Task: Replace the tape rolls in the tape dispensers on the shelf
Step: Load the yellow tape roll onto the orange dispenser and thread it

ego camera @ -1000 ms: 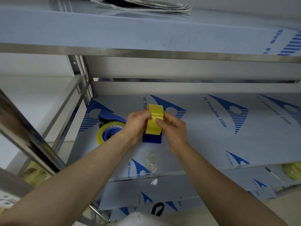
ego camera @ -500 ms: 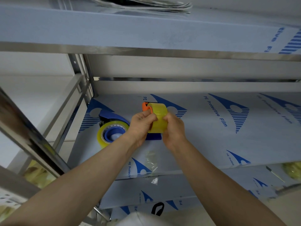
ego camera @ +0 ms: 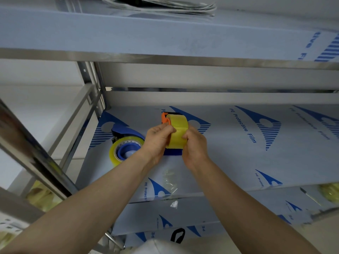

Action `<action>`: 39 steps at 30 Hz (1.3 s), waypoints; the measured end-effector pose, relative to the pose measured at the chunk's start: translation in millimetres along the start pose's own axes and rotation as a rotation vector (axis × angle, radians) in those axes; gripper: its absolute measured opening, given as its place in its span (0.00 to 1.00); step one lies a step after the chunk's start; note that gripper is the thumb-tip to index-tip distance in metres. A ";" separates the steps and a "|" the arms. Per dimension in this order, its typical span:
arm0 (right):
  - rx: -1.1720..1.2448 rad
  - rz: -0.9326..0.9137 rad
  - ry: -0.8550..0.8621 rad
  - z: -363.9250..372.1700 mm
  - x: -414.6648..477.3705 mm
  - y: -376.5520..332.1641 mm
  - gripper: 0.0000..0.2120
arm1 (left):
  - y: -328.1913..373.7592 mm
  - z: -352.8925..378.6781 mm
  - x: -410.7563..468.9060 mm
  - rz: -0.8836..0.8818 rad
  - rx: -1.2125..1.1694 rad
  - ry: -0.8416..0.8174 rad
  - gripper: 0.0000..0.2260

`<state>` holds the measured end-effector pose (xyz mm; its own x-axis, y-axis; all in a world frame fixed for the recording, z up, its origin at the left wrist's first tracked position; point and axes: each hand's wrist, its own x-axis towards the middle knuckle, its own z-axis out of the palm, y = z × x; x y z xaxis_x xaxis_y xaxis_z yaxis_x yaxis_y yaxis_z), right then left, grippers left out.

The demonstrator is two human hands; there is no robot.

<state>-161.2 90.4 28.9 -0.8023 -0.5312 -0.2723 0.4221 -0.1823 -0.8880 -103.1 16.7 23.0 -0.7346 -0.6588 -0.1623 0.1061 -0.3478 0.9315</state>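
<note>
A yellow tape roll (ego camera: 178, 132) stands on edge in an orange and blue tape dispenser (ego camera: 173, 152) on the middle shelf (ego camera: 238, 153). My left hand (ego camera: 157, 140) grips the roll's left side, thumb across its face. My right hand (ego camera: 195, 145) holds the right side, fingers on the tape's surface. The orange part (ego camera: 164, 118) of the dispenser shows behind the roll. To the left lies a second blue dispenser (ego camera: 126, 132) with its own yellowish tape roll (ego camera: 117, 153), untouched.
A crumpled scrap of clear tape (ego camera: 169, 181) lies near the shelf's front edge. A steel upright post (ego camera: 95, 83) stands at the back left. The upper shelf (ego camera: 165, 37) overhangs closely and carries folded papers (ego camera: 159, 4). Lower shelves hold yellowish items (ego camera: 330, 192).
Both hands and the tape roll have moved slightly back and up on the shelf; the dispenser's orange part has come into view behind the roll.
</note>
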 end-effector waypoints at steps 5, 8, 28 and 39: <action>-0.045 -0.090 -0.025 -0.6 -1.0 10.7 0.27 | 5.5 2.0 -0.6 -0.009 -0.041 0.056 0.08; -0.030 -0.061 -0.037 -4.0 -1.3 10.7 0.21 | 5.4 0.9 -0.4 -0.020 -0.026 0.071 0.08; -0.024 -0.066 -0.152 -12.6 1.7 12.0 0.15 | 3.6 -4.3 -6.4 -0.025 0.021 0.055 0.06; -0.111 -0.092 -0.207 -19.7 -2.3 16.8 0.23 | 9.0 -2.5 -4.1 -0.058 0.015 0.179 0.03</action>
<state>-160.6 104.8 7.2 -0.7270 -0.6766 -0.1165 0.2928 -0.1520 -0.9440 -97.4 14.7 31.2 -0.6078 -0.7468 -0.2700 0.0565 -0.3798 0.9234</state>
